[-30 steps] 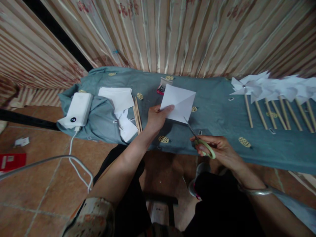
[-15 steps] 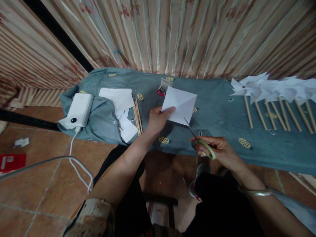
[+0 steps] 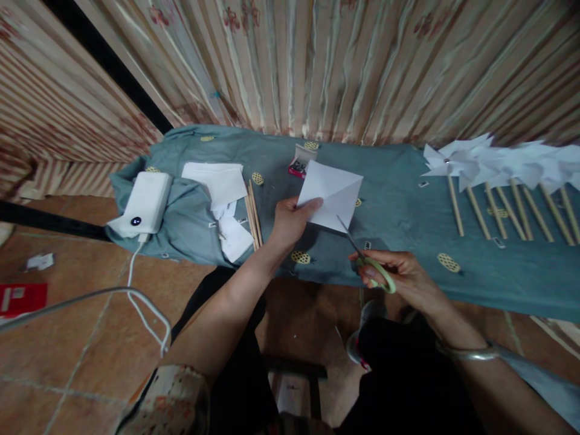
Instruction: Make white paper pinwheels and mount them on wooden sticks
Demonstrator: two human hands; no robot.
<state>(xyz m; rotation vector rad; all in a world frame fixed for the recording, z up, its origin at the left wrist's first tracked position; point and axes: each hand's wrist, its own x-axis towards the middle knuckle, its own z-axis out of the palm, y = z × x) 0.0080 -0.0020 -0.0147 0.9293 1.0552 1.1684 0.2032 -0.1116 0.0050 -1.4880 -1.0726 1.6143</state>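
A white square of paper (image 3: 333, 192) with a diagonal crease is pinched in my left hand (image 3: 294, 222), thumb on top, at its left side. My right hand (image 3: 399, 272) holds scissors (image 3: 378, 273) with pale green handles. Their blades point up and left, and the tip overlaps the paper near its lower right corner. I cannot tell how far the blades are into the paper. Just behind the sheet sits a small open red box (image 3: 298, 168) of dark little pieces, partly covered by the paper.
At left on the blue-green cloth (image 3: 394, 199) lie stacked white paper (image 3: 217, 181), paper pieces (image 3: 236, 237), thin wooden sticks (image 3: 254, 214) and a white power bank (image 3: 147, 202) with a cable (image 3: 131, 272). Several white paper pinwheels (image 3: 475, 160) on sticks lie at right. Behind hangs a striped curtain (image 3: 290, 66).
Almost nothing differs. The paper and my left hand sit very slightly lower and to the right, while the scissors stay in the same position.
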